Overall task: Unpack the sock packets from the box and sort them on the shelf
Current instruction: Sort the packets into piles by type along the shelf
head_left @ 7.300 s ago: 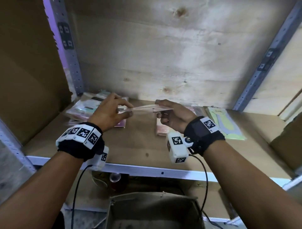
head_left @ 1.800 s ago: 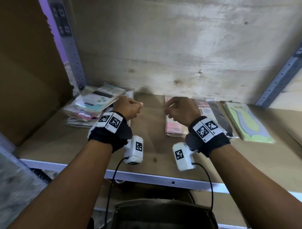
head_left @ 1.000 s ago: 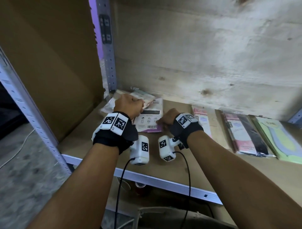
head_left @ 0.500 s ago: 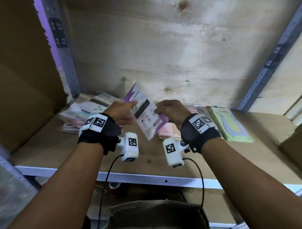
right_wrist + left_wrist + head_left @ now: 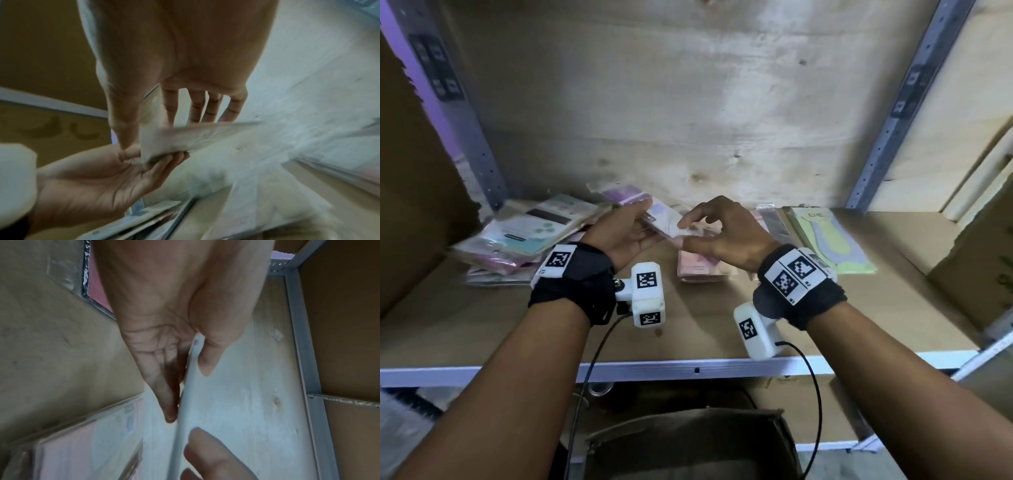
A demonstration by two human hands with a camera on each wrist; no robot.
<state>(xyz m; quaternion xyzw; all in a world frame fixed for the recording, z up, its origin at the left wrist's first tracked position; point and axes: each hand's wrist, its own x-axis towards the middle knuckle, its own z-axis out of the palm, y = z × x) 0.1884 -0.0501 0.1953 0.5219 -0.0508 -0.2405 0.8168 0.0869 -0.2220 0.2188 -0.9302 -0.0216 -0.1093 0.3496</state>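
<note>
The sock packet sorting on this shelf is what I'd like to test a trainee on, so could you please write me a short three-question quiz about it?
1. True or false: the left hand holds a sock packet between thumb and fingers.
2. Which packet lies furthest right on the shelf? A) the green packet B) the pink packet C) the messy pile
3. Fill in: the box stands ____ the shelf.

Key
1. True; the left wrist view shows the grip on the packet's edge, while the right hand has loose fingers at it.
2. A
3. Below, in front of the person.
</note>
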